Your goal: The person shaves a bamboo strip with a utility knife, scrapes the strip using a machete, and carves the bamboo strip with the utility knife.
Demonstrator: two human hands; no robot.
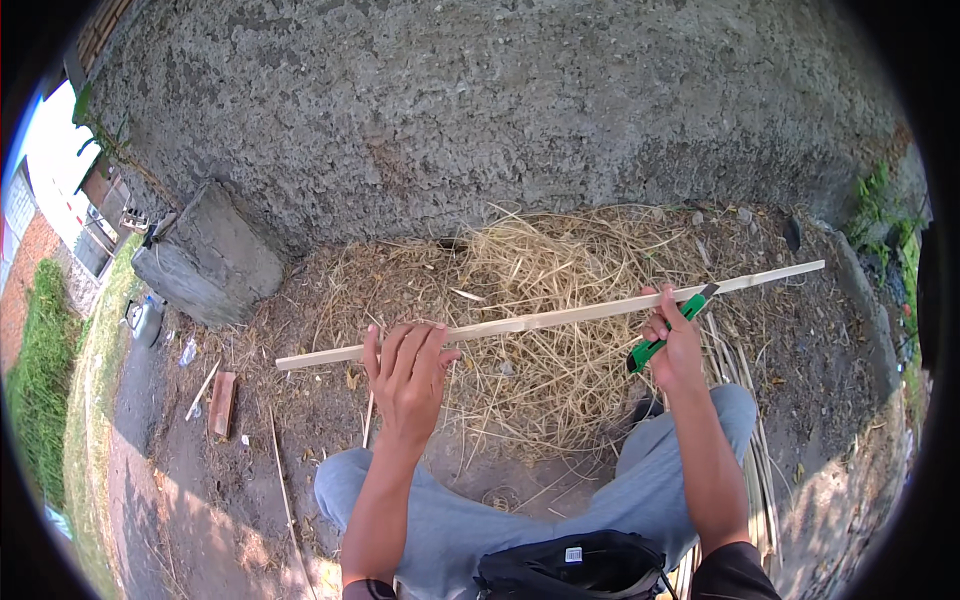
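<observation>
A long pale bamboo strip (560, 319) with a node near its middle lies crosswise in front of me, tilted up toward the right. My left hand (408, 378) holds it left of the middle, fingers laid over it and thumb below. In my right hand (677, 345) is a green box cutter (650, 353), its short dark blade pointing up to the right. The fingertips of that hand also touch the strip, with the blade close beside it. Beneath the strip spreads a heap of thin bamboo shavings (540, 400).
A rough grey wall (500, 120) rises just beyond the shavings. More long strips (765, 480) lie by my right leg. On the left are a concrete block (215, 260), a reddish wood piece (222, 405) and a thin stick (282, 480). A black bag (575, 565) rests at my lap.
</observation>
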